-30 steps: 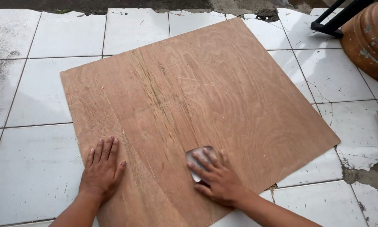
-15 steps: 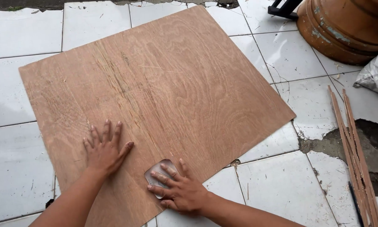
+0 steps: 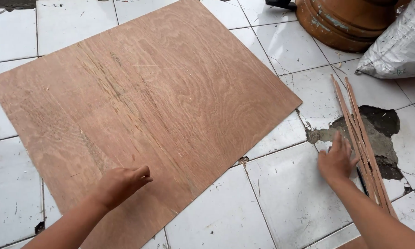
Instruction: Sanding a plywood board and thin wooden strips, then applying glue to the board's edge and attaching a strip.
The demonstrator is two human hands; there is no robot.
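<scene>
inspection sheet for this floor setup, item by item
surface: white tiled floor, one tile broken open beside the right hand
job's things: plywood sheet lying flat; thin wood strips bundled on the floor
clutter: terracotta pot, grey sack, scattered wood bits
grippers: left hand loosely curled over the plywood; right hand flat on the tile, against the strips
cables: nothing seen
surroundings: dark object at the top edge, unclear
</scene>
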